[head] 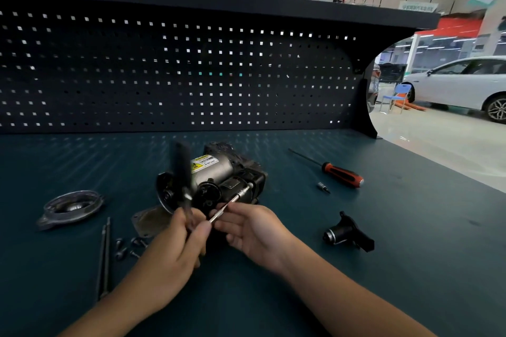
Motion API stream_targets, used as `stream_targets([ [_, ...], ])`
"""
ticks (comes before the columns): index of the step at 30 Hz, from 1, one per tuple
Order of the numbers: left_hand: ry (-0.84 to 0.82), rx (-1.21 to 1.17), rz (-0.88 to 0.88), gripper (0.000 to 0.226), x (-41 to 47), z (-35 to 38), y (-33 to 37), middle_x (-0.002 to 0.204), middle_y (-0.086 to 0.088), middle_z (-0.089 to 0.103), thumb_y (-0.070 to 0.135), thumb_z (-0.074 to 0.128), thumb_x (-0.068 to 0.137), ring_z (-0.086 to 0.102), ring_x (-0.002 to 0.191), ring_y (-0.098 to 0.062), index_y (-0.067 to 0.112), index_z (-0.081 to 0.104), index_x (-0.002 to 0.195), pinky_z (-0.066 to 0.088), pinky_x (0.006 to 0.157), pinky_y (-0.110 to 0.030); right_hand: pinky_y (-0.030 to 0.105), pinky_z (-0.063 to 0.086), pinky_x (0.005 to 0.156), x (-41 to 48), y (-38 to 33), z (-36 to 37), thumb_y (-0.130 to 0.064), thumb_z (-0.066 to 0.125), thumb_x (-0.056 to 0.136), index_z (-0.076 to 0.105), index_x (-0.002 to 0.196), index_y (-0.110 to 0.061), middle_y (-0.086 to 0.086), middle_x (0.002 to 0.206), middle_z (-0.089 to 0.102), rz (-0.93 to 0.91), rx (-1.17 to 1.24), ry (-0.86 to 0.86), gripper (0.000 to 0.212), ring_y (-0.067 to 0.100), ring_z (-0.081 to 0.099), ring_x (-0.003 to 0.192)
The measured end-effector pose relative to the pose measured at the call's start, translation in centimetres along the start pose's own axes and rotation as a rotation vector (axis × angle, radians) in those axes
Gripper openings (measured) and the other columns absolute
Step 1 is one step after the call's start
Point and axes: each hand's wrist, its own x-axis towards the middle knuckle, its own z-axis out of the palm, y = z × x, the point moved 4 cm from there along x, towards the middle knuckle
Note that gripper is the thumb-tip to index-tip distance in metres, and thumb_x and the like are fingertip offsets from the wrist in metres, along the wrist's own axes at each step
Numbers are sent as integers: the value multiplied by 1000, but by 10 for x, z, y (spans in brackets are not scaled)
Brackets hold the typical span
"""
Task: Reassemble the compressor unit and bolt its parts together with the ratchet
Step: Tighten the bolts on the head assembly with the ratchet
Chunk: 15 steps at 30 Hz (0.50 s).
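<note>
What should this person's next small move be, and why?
Probably swing the ratchet sideways to start tightening. The left hand grips it, the right hand holds its long bar, and the bar's tip sits against the compressor.

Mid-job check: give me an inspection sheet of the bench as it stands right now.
Surface: teal bench top, no spills seen.
Job's things: compressor lies mid-bench; ratchet, blurred, with extension bar reaching it; round cover, flat plate, two long bolts, small bolts to its left.
Clutter: screwdriver, small socket, black part to its right.
Hands: left hand grips ratchet; right hand fingers touch the bar, grip unclear.
Cables: nothing seen.
Surroundings: pegboard behind; white car and blue chair beyond.
</note>
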Motion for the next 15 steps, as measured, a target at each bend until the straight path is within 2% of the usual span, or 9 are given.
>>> stream_targets([
  [2, 73, -141, -66, 16, 5, 0, -5, 63, 7, 63, 30, 39, 94, 55, 49, -5, 20, 49, 87, 45, 56, -19, 15, 45, 51, 1, 1, -1, -13, 49, 95, 61, 82, -11, 0, 69, 69, -21, 1, 2, 18, 7, 64, 58],
  [4, 106, -91, -38, 11, 6, -6, -3, 59, 2, 61, 23, 45, 95, 55, 51, -3, 22, 49, 85, 43, 55, -16, 16, 48, 54, 2, 1, -1, -12, 52, 94, 61, 77, -9, 0, 65, 68, -43, 0, 13, 19, 8, 63, 57],
  [5, 96, 54, 35, 10, 5, -8, 0, 59, 3, 58, 25, 47, 94, 55, 56, -2, 25, 48, 85, 43, 58, -16, 16, 48, 55, 3, 0, 0, -12, 52, 94, 62, 77, -9, 1, 64, 67, -53, 3, 19, 20, 8, 63, 57],
  [8, 45, 759, 421, 6, 2, -6, 16, 69, 11, 54, 33, 45, 88, 58, 61, -8, 27, 44, 91, 46, 62, -26, 19, 50, 59, 3, 0, 3, -12, 51, 94, 62, 76, -6, 4, 66, 67, -77, 31, 15, 22, 12, 63, 62],
  [10, 31, 938, 520, 23, -1, -3, 18, 70, 11, 55, 40, 47, 78, 60, 57, -9, 25, 47, 94, 42, 66, -26, 17, 50, 57, 1, 1, 3, -14, 51, 95, 64, 77, -8, 1, 65, 70, -77, 29, 30, 23, 9, 65, 61],
  [12, -2, 832, 385, 24, 0, -5, 14, 66, 12, 52, 36, 66, 78, 54, 55, -7, 24, 51, 93, 38, 65, -23, 15, 50, 54, -1, 3, 3, -17, 52, 95, 63, 82, -9, -2, 67, 70, -64, 15, 48, 19, 8, 66, 61],
  [13, -18, 689, 270, 20, 0, -7, 13, 63, 12, 50, 33, 65, 82, 50, 56, -5, 26, 50, 92, 38, 62, -24, 15, 49, 53, -1, 3, 3, -18, 51, 95, 62, 84, -9, -2, 69, 68, -49, 14, 48, 17, 9, 64, 63],
  [15, 12, 283, 62, 12, 0, -5, 6, 56, 6, 52, 36, 48, 90, 51, 54, -6, 27, 43, 86, 40, 56, -26, 15, 46, 51, -2, 3, 3, -20, 51, 95, 59, 92, -10, -1, 72, 68, -33, 27, 41, 14, 10, 62, 62],
])
